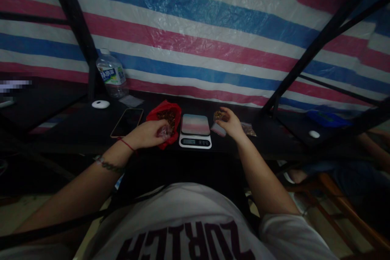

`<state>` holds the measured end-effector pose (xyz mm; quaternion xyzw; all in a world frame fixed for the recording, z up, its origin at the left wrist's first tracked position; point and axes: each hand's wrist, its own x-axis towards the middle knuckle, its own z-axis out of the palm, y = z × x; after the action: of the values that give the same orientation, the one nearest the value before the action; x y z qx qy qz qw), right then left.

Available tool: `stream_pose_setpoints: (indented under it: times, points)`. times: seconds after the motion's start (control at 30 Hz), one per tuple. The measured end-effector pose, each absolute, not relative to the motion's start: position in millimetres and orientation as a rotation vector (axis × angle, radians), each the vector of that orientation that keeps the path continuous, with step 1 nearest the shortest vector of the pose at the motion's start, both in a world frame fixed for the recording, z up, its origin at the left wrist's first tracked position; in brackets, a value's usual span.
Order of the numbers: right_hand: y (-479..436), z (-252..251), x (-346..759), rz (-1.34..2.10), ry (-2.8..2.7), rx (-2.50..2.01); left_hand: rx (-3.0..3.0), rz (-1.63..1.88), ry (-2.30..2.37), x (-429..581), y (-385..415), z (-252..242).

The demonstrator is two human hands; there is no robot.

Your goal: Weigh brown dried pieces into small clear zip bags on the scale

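My left hand is closed around a small clear plastic item, whose exact kind I cannot make out, at the near side of an open red plastic bag. Dried brown bits fill the bag. My right hand pinches a small clear bag of brown bits just right of the scale. Pale clear plastic bags lie under that hand. Between both hands sits a white digital kitchen scale with nothing on its platform; its display is too small to read.
Another small filled bag lies right of my right hand. At left are a phone, a white case, flat clear bags and a large plastic bottle. Dark metal posts frame the table; another person's arm shows far right.
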<state>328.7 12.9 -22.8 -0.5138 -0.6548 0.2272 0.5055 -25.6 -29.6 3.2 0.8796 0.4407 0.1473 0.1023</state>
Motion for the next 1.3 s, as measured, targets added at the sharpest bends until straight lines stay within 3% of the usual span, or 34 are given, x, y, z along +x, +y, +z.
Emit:
stream_pose_setpoints:
  times: [0.23,0.5,0.83,1.3]
  points:
    - [13,-22,324,0.685,-1.487,-1.191,2.62,0.252,1.215,-26,-32,6]
    - [18,-17,251,0.915,-1.608,-1.015,2.604,0.291,1.041,-22,-39,12]
    - [40,5,143,0.464,-2.313,-1.016,2.59,0.305,1.016,-20,-41,9]
    - [40,-13,213,0.767,-2.042,-1.01,2.607,0.286,0.987,-18,-42,8]
